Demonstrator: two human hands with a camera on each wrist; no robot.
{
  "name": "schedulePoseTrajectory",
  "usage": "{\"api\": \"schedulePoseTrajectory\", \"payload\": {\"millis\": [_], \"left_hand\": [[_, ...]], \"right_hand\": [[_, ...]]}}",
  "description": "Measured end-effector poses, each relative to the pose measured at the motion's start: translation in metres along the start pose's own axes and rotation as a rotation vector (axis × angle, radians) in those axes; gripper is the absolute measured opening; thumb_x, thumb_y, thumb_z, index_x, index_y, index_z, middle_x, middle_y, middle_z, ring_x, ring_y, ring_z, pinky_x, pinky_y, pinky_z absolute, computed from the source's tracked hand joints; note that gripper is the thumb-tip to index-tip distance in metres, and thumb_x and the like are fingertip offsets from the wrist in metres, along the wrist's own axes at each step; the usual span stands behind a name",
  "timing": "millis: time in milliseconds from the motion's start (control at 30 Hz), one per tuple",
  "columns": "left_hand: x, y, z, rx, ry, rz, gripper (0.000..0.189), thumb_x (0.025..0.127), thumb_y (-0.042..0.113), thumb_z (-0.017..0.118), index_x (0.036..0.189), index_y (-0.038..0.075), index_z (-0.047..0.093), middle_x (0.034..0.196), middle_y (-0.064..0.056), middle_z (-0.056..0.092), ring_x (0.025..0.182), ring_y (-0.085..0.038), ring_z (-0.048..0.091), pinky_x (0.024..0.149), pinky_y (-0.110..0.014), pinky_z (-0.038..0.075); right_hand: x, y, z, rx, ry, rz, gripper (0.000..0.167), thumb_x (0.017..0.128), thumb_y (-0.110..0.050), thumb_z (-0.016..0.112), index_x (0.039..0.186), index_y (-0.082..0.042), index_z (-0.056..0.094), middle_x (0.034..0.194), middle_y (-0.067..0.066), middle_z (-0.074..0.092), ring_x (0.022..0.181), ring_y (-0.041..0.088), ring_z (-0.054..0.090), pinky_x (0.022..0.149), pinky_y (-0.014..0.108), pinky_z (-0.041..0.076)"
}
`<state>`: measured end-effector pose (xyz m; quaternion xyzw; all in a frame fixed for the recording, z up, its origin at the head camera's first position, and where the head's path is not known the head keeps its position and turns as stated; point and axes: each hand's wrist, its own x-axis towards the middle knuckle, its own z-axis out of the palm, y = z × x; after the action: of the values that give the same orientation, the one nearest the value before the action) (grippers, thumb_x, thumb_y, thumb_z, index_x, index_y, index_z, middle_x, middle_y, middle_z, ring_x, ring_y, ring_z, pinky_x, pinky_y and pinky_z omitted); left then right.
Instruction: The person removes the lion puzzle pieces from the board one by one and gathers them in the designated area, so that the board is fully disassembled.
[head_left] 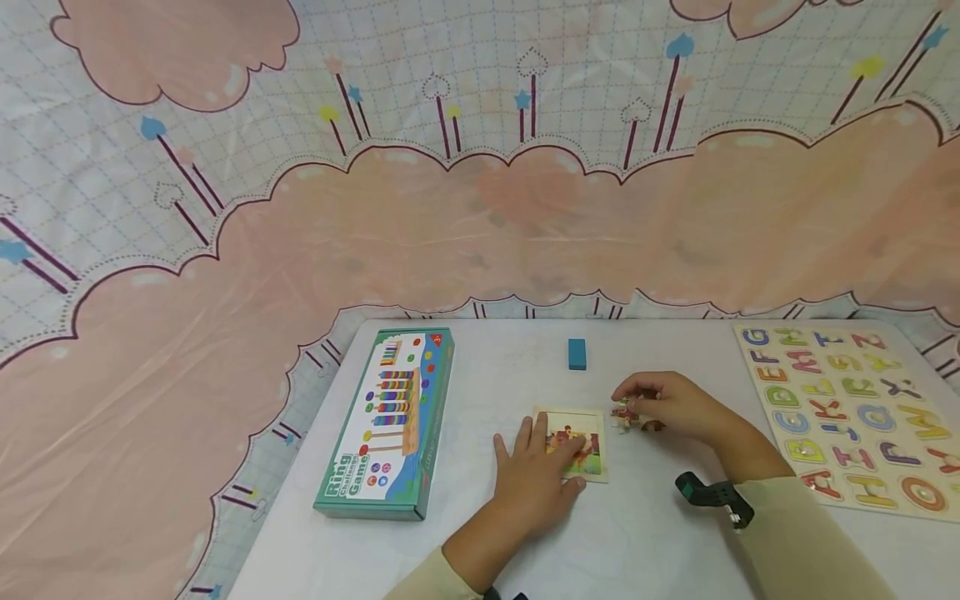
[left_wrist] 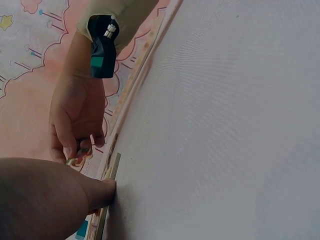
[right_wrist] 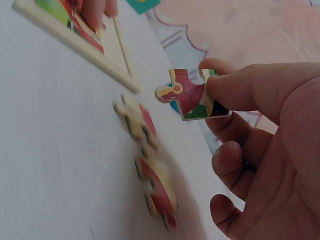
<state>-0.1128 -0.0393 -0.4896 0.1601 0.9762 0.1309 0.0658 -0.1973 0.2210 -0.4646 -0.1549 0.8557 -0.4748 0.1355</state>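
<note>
A small wooden tray puzzle (head_left: 604,454) lies on the white table, part of its picture filled in with red and green pieces. My left hand (head_left: 525,483) rests on it with fingers spread, the fingertips over the picture and the left rim. To the right of the tray, my right hand (head_left: 678,408) pinches a jigsaw piece (right_wrist: 187,97) between thumb and fingers, lifted off the table. That piece is red, green and cream with a rounded tab. Loose jigsaw pieces (right_wrist: 157,187) lie on the table below it, blurred in the right wrist view.
A green Ring Challenge Game box (head_left: 390,425) lies left of the tray. Behind the tray is a blue block (head_left: 577,354). An alphabet board (head_left: 801,396) with coloured letters covers the right side. A patterned cloth (head_left: 480,225) hangs behind the table.
</note>
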Motion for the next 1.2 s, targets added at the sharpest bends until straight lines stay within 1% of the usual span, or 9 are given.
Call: {"api": "schedulePoseTrajectory", "payload": {"millis": [100, 233, 367, 533, 667, 800, 900, 1100, 1200], "left_hand": [[0.0, 0.0, 0.0, 0.0, 0.001, -0.002, 0.054, 0.102, 0.05, 0.068, 0.154, 0.042, 0.058, 0.172, -0.019, 0.032, 0.16, -0.042, 0.024, 0.117, -0.08, 0.017], [0.0, 0.0, 0.0, -0.003, 0.0, -0.003, 0.054, 0.101, 0.05, 0.068, 0.154, 0.041, 0.058, 0.173, -0.019, 0.031, 0.161, -0.042, 0.023, 0.117, -0.081, 0.016], [0.0, 0.0, 0.001, -0.014, -0.003, -0.002, 0.055, 0.101, 0.05, 0.068, 0.154, 0.041, 0.058, 0.173, -0.019, 0.03, 0.161, -0.042, 0.023, 0.117, -0.081, 0.015], [0.001, -0.001, 0.003, -0.013, -0.007, -0.001, 0.055, 0.102, 0.05, 0.067, 0.155, 0.042, 0.056, 0.173, -0.019, 0.03, 0.161, -0.041, 0.022, 0.117, -0.081, 0.014], [0.001, -0.001, 0.003, -0.007, -0.008, -0.003, 0.055, 0.102, 0.051, 0.066, 0.156, 0.043, 0.055, 0.173, -0.018, 0.03, 0.161, -0.04, 0.021, 0.118, -0.081, 0.013], [0.002, -0.002, 0.003, -0.006, -0.008, -0.002, 0.055, 0.103, 0.051, 0.066, 0.156, 0.043, 0.055, 0.173, -0.018, 0.03, 0.162, -0.04, 0.021, 0.118, -0.08, 0.013], [0.001, -0.002, 0.003, 0.0, -0.009, 0.001, 0.055, 0.102, 0.052, 0.066, 0.156, 0.043, 0.055, 0.173, -0.018, 0.03, 0.161, -0.04, 0.022, 0.118, -0.081, 0.014], [0.001, -0.003, 0.002, 0.004, -0.013, 0.009, 0.056, 0.103, 0.053, 0.065, 0.157, 0.044, 0.054, 0.173, -0.018, 0.03, 0.162, -0.039, 0.021, 0.117, -0.081, 0.014], [0.001, -0.003, 0.002, -0.002, -0.017, 0.004, 0.056, 0.103, 0.053, 0.065, 0.157, 0.044, 0.054, 0.174, -0.017, 0.029, 0.162, -0.039, 0.021, 0.117, -0.082, 0.013]], "right_hand": [[-0.006, 0.005, -0.008, -0.021, 0.01, 0.006, 0.019, 0.104, -0.009, 0.066, 0.119, -0.007, 0.077, 0.102, 0.007, 0.068, 0.088, 0.025, 0.062, 0.073, 0.034, 0.056], [-0.013, 0.014, -0.018, -0.056, 0.027, 0.017, 0.018, 0.103, -0.01, 0.067, 0.118, -0.009, 0.078, 0.108, 0.006, 0.069, 0.097, 0.025, 0.058, 0.078, 0.033, 0.053], [-0.02, 0.022, -0.027, -0.071, 0.04, 0.035, 0.018, 0.103, -0.01, 0.068, 0.118, -0.01, 0.078, 0.111, 0.006, 0.068, 0.1, 0.025, 0.056, 0.079, 0.031, 0.052], [-0.028, 0.031, -0.037, -0.082, 0.047, 0.06, 0.017, 0.103, -0.009, 0.068, 0.117, -0.009, 0.078, 0.11, 0.007, 0.068, 0.099, 0.024, 0.056, 0.076, 0.03, 0.052], [-0.033, 0.038, -0.042, -0.097, 0.039, 0.074, 0.016, 0.103, -0.009, 0.068, 0.116, -0.009, 0.078, 0.11, 0.006, 0.068, 0.099, 0.024, 0.055, 0.075, 0.03, 0.051], [-0.037, 0.042, -0.043, -0.12, 0.028, 0.083, 0.016, 0.103, -0.008, 0.068, 0.115, -0.01, 0.078, 0.111, 0.005, 0.069, 0.1, 0.024, 0.056, 0.077, 0.029, 0.051], [-0.038, 0.044, -0.041, -0.143, 0.033, 0.082, 0.016, 0.102, -0.007, 0.069, 0.115, -0.01, 0.078, 0.11, 0.004, 0.069, 0.099, 0.023, 0.056, 0.077, 0.028, 0.051], [-0.04, 0.046, -0.035, -0.256, 0.097, 0.046, 0.015, 0.1, -0.008, 0.072, 0.111, -0.015, 0.08, 0.104, -0.001, 0.069, 0.095, 0.021, 0.057, 0.079, 0.028, 0.05], [-0.039, 0.05, -0.032, -0.293, 0.123, 0.015, 0.018, 0.099, -0.006, 0.073, 0.112, -0.017, 0.08, 0.105, -0.001, 0.07, 0.094, 0.02, 0.056, 0.079, 0.029, 0.049]]}}
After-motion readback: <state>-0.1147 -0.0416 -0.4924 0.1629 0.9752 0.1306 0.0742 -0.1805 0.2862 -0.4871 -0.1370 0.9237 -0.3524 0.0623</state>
